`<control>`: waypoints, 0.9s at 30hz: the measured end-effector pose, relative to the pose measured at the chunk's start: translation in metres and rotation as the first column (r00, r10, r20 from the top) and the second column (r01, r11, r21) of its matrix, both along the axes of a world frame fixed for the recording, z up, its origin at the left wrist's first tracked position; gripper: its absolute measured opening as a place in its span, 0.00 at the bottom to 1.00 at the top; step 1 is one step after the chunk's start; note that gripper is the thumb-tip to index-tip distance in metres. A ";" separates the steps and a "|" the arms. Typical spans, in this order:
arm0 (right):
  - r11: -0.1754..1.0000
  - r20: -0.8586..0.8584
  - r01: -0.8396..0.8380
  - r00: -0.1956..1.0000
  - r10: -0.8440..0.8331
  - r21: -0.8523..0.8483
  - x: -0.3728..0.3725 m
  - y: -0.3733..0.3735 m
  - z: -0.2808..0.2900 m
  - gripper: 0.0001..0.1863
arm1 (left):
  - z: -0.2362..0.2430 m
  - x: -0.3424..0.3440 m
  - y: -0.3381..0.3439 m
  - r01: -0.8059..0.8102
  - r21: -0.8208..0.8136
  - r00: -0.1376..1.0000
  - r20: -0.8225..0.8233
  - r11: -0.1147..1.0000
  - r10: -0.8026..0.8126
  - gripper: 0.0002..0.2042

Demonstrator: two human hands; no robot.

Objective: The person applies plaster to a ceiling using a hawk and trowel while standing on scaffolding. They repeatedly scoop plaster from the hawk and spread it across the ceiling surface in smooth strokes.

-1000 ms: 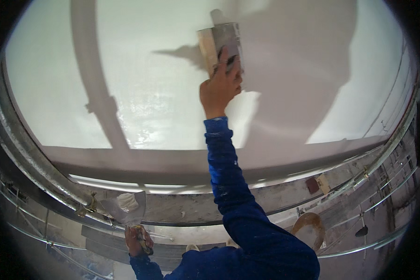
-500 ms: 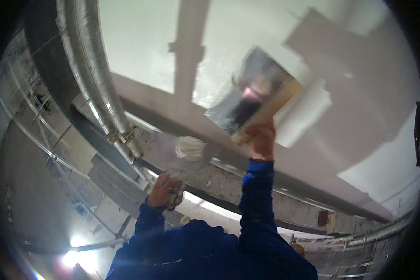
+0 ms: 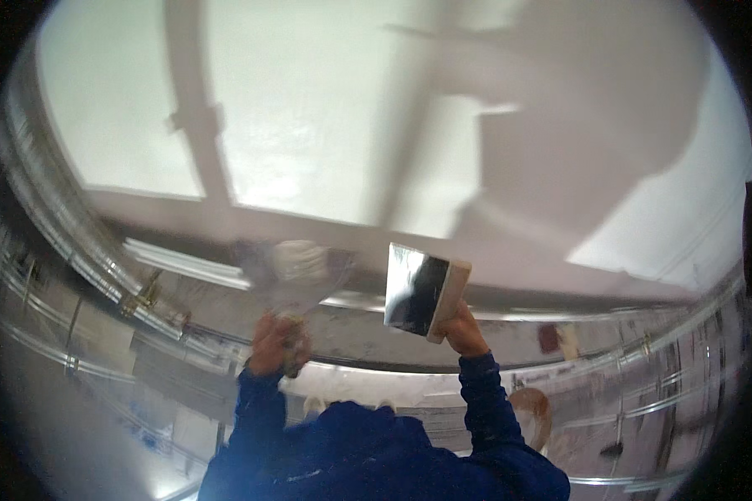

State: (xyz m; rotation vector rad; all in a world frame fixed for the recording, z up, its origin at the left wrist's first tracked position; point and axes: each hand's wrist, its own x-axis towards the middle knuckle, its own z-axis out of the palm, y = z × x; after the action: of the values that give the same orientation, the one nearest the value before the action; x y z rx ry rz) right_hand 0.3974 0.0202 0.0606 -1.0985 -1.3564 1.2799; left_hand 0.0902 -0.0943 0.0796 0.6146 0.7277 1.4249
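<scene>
My right hand [image 3: 466,331] is closed around the pale handle edge of a wide putty knife [image 3: 413,289]. Its broad metal blade is shiny and mirrors dark and light patches. In my left hand [image 3: 277,344], the fingers are wrapped round the grip of a flat, greyish putty board [image 3: 307,292], blurred by motion. A lump of white putty [image 3: 301,260] lies on top of it. The two tools are held apart, at about the same height. Beyond them rises a smooth white wall [image 3: 309,159], lit in patches and crossed by shadows.
A narrow dusty ledge [image 3: 368,341] runs along the wall's foot. Shiny metal poles [image 3: 83,242] stand at the left, with more metal rails [image 3: 660,409] at the lower right. A small dark-red item [image 3: 549,338] sits on the ledge at the right.
My right hand has drawn the putty knife down and back from higher up by the wall, and its blade now stands more upright. The whole view has turned. The left hand keeps its hold.
</scene>
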 end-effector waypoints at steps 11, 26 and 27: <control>0.034 -0.026 0.564 0.098 -0.995 0.825 0.235 0.155 0.187 0.31 | -0.032 0.033 0.027 -0.086 -0.074 0.991 -0.113 0.994 0.077 0.13; 0.010 -0.097 0.521 0.177 -0.979 0.854 0.046 0.199 0.167 0.38 | -0.056 -0.045 0.002 -0.144 -0.185 0.978 0.124 0.972 0.168 0.18; 0.018 -0.088 0.523 0.177 -0.980 0.852 0.023 0.193 0.168 0.39 | -0.058 -0.052 0.002 -0.142 -0.163 0.980 0.116 0.976 0.162 0.18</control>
State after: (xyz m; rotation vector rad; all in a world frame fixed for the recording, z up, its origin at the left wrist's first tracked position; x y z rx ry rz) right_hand 0.4202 0.2132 0.2289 -1.3094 -1.0260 -0.6369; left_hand 0.0382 -0.0924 0.0220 0.3498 0.7869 1.5176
